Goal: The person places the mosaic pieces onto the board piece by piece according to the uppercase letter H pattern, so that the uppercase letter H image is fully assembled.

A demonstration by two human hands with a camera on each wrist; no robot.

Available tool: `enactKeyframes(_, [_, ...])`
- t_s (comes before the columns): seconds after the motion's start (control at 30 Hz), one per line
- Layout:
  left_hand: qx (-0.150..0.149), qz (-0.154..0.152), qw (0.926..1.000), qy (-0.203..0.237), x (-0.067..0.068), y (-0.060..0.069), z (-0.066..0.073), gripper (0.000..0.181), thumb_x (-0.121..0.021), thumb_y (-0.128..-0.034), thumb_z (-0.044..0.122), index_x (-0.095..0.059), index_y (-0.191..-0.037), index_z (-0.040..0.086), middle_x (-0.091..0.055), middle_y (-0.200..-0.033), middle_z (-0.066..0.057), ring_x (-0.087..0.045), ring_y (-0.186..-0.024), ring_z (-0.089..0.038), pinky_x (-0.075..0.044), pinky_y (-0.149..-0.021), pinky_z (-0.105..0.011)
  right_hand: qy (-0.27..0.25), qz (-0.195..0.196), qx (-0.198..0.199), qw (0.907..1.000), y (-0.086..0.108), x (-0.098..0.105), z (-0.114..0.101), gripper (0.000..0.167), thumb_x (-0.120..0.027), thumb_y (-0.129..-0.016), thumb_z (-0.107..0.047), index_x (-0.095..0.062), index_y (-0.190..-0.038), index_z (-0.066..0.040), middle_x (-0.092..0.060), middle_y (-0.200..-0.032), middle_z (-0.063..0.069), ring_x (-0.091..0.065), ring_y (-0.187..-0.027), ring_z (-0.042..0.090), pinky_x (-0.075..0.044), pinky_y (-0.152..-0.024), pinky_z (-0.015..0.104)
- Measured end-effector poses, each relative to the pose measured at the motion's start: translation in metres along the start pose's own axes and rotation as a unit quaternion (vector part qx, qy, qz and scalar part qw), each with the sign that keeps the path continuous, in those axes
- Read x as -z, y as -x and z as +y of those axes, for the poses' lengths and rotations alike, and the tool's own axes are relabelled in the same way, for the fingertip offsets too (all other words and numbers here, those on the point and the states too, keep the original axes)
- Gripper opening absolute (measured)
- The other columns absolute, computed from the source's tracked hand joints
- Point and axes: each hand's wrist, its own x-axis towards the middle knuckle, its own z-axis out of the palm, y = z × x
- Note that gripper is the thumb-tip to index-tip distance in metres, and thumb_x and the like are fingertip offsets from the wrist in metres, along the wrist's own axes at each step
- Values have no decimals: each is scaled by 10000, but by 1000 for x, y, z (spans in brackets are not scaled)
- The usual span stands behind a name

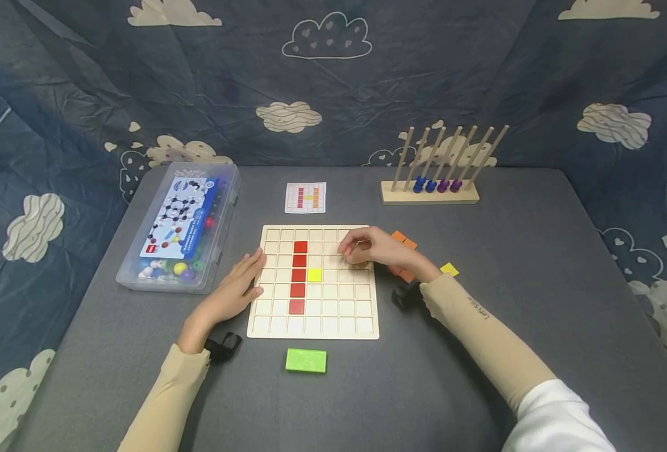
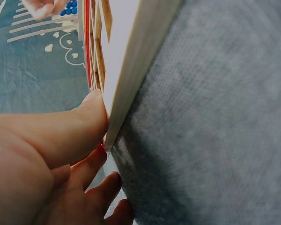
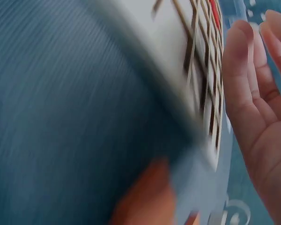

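Note:
A wooden grid board point(image 1: 330, 324) lies on the table, with a column of several red tiles point(image 1: 298, 275) and one yellow tile point(image 1: 314, 275) touching the column's right side. My left hand point(image 1: 228, 295) rests against the board's left edge, fingers extended; in the left wrist view its thumb point(image 2: 86, 117) touches the board's rim point(image 2: 131, 70). Over the board's upper right part is my right hand point(image 1: 375, 246), fingers loosely curved. The right wrist view shows this hand point(image 3: 267, 112) beside the board, with no tile visible between its fingers. Orange tiles point(image 1: 405, 240) lie partly hidden behind the right hand and wrist.
Behind the board lies a pattern card point(image 1: 305, 198). A clear plastic box point(image 1: 200, 276) of beads stands at left, a peg rack point(image 1: 430, 196) at back right. A green block point(image 1: 306, 361) lies in front of the board, and another yellow piece point(image 1: 448, 269) beside the right forearm.

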Motion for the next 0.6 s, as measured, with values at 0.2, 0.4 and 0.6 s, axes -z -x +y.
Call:
enactKeyframes(0.2, [-24, 12, 10000, -6, 0, 0, 0, 599, -526, -946, 4, -230, -1446, -137, -157, -1529, -283, -94, -1391, -479, -72, -1106, -597, -181, 367, -187, 9990, 32, 32, 19, 252, -628, -894, -29, -604, -1115, 89, -620, -1016, 229, -625, -845, 246, -544, -751, 344])
enactKeyframes(0.4, [-29, 12, 10000, 13, 0, 0, -1, 601, -530, -945, 5, -232, -1446, -138, -159, -1527, -287, -95, -1391, -478, -70, -1105, -599, -319, 762, -296, 9961, 70, 63, 32, 289, -615, -918, -49, -572, -1158, 106, -601, -1072, 270, -630, -894, 284, -546, -778, 388])
enactKeyframes(0.6, [8, 7, 10000, 10, -1, 0, -2, 604, -530, -948, 13, -227, -1450, -131, -157, -1530, -282, -92, -1394, -472, -70, -1107, -596, -266, 1169, -515, 9915, 107, 87, 44, 351, -612, -938, -112, -537, -1189, 122, -601, -1096, 260, -637, -897, 211, -546, -771, 378])
